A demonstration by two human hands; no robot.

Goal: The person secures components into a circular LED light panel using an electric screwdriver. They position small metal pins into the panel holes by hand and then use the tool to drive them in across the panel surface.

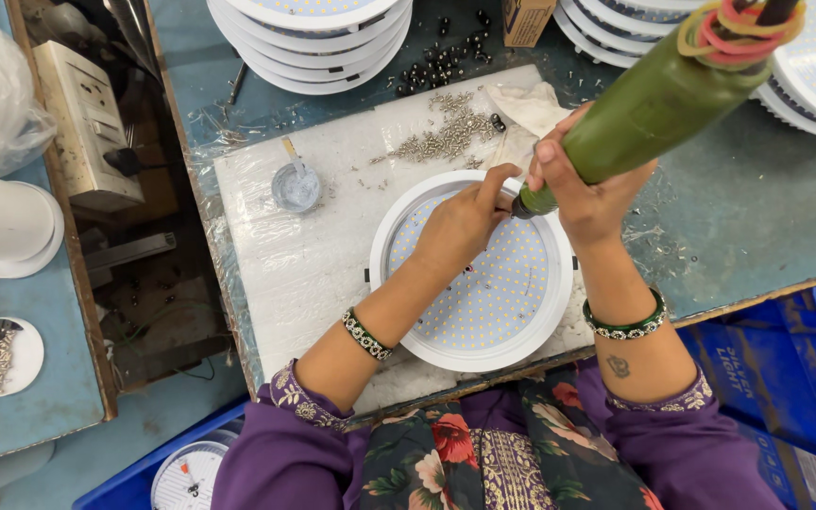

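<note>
Small dish [295,189] — whitish paste inside

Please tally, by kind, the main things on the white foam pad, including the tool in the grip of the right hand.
Round white LED panel lamp: 1
Green cylindrical electric screwdriver: 1
Small clear round cup: 1
Pile of small silver screws: 1
Crumpled white cloth: 1
Total: 5

Left hand [460,225] pinched low, right hand [583,184] in closed grip, wrists converging.
</note>
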